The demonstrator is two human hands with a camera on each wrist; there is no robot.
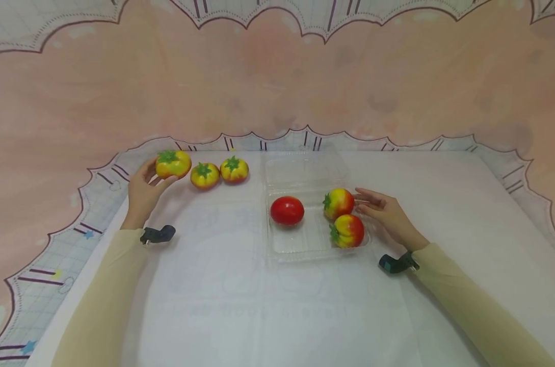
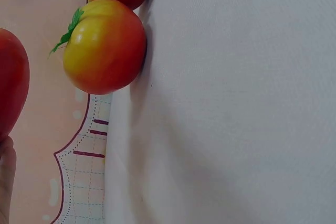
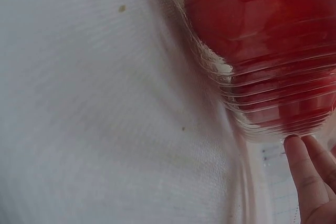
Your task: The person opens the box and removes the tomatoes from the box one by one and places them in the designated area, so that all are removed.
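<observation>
In the head view my left hand (image 1: 141, 196) grips a yellow-and-red tomato (image 1: 174, 164) with a green leafy top, above the far left of the table. Just right of it, two similar tomatoes (image 1: 205, 176) (image 1: 234, 169) sit side by side. My right hand (image 1: 389, 216) has its fingers extended at the right side of a clear plastic clamshell box (image 1: 300, 250); in the right wrist view the fingertips (image 3: 293, 142) are right at its ribbed wall (image 3: 273, 98). Inside the box lie a plain red tomato (image 1: 287, 211) and two yellow-and-red tomatoes (image 1: 340, 204) (image 1: 348, 231).
The box's clear lid (image 1: 305, 168) lies folded back behind it, toward the table's far edge. A white cloth (image 1: 204, 290) covers the table. Beyond stands a patterned pink backdrop (image 1: 277, 86). Dark wrist cameras (image 1: 158, 234) (image 1: 398, 262) are worn on both wrists.
</observation>
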